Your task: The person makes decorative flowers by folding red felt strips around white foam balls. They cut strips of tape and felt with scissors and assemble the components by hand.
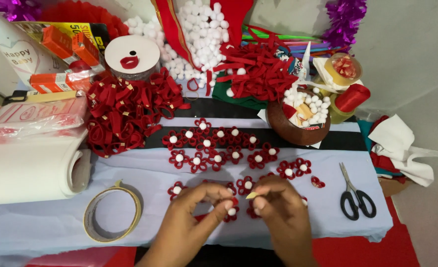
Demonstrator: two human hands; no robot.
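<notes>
- Left hand (191, 217) pinched shut on a small red felt flower (232, 211), thumb and forefinger closed around its white pompom centre, low at the front edge of the cloth.
- Right hand (280, 207) touching the left at the fingertips, finger and thumb nipped together on a small pale scrap (251, 195) (tape or paper — too small to tell), just above that same flower.
- Done, judging by the spread: some twenty finished flowers (218, 144) in loose rows beyond both hands, each with red loops around a white ball.
- In hand: one flower only, seemingly at the fixing stage.
- Left to do, likely plenty — a big heap of red felt loops (122, 116) far beyond the left hand, loose felt strips (258, 74) beyond the right, and white pompoms (196, 37) piled at the back, more in a brown bowl (293, 129).
- Tape roll (112, 217) lying flat just outside the left hand, apart from it.
- Scissors (356, 195) lying shut outside the right hand, untouched.
- One bare red loop piece (318, 182) between the right hand and the scissors, without a centre.
</notes>
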